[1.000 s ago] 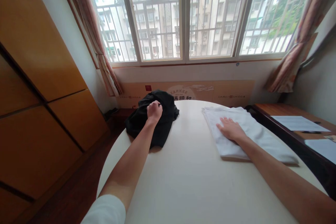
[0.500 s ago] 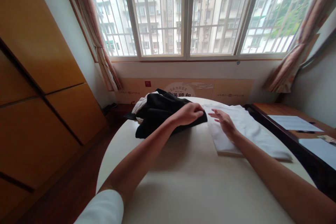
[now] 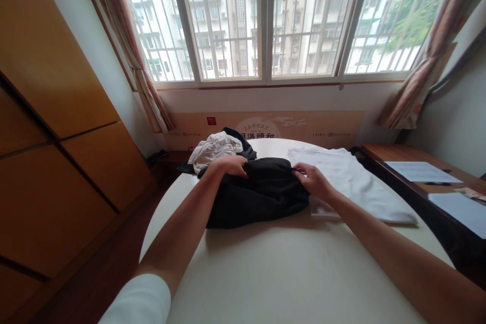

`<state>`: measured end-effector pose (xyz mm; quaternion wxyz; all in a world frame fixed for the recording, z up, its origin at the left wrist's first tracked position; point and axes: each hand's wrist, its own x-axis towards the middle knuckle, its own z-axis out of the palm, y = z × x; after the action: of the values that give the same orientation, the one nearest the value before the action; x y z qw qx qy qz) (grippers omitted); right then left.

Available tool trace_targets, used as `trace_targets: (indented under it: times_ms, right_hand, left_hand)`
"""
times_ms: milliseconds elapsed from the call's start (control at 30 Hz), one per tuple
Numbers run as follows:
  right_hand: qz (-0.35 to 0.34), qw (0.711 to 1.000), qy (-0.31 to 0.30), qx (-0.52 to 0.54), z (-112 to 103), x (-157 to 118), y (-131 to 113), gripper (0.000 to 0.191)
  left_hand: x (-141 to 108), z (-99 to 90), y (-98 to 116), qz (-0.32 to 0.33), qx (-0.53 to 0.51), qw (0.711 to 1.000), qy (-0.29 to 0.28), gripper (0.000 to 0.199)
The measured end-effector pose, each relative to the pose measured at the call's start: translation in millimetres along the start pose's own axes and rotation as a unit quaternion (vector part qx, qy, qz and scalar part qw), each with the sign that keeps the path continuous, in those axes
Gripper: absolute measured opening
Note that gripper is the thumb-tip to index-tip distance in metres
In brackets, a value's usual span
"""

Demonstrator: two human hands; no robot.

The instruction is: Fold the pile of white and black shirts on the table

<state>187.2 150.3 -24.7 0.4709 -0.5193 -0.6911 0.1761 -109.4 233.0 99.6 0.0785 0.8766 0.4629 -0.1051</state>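
A black garment [image 3: 261, 195] hangs and drapes between my two hands over the white round table [image 3: 266, 273]; its exact kind does not show. My left hand [image 3: 231, 166] is closed on its upper left part. My right hand [image 3: 309, 178] pinches its upper right edge. Behind my left hand lies a crumpled pile with a whitish cloth [image 3: 214, 149] and more dark cloth [image 3: 241, 139]. Right of the black garment, a white garment [image 3: 349, 177] lies flat and folded, close to my right hand.
To the right stands a wooden desk [image 3: 379, 154] with paper sheets [image 3: 421, 171] and pens on it. A wooden cabinet [image 3: 91, 172] is at the left. A printed board [image 3: 288, 126] leans under the barred window [image 3: 266, 30], with curtains [image 3: 146, 91] at its sides.
My right hand, open before, has taken hold of the black garment. My left hand has moved left. The garment has come nearer and away from the pile, uncovering the whitish cloth.
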Motion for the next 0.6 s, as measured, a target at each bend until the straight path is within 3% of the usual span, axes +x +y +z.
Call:
trace_targets:
  times_ms: [67, 167, 267, 367, 467, 600]
  right_hand:
    - [0.05, 0.994, 0.044, 0.088, -7.0, 4.2, -0.7, 0.032]
    - [0.122, 0.975, 0.116, 0.148, -21.9, 9.8, 1.9, 0.044]
    - [0.149, 0.968, 0.154, 0.127, -38.0, 12.1, 11.3, 0.045]
    - [0.177, 0.966, 0.174, 0.076, -49.7, 12.0, 26.0, 0.033]
    - [0.199, 0.961, 0.189, 0.018, -53.4, 12.6, 37.6, 0.021]
    - [0.158, 0.966, 0.203, -0.033, -49.8, 15.3, 32.3, 0.03]
  left_hand:
    - [-0.7, -4.6, -2.9, 0.019, -0.018, 0.999, 0.031, 0.028]
    - [-1.0, -10.4, -4.3, 0.032, -0.049, 0.996, 0.062, 0.035]
    - [2.9, -7.9, -7.2, 0.016, -0.041, 0.999, 0.025, 0.037]
    - [9.5, 0.4, -10.7, 0.021, -0.029, 0.999, -0.022, 0.02]
    - [15.3, 6.9, -13.0, 0.037, -0.051, 0.998, -0.014, 0.019]
    - [18.0, 9.8, -11.8, 0.044, -0.075, 0.996, 0.011, 0.026]
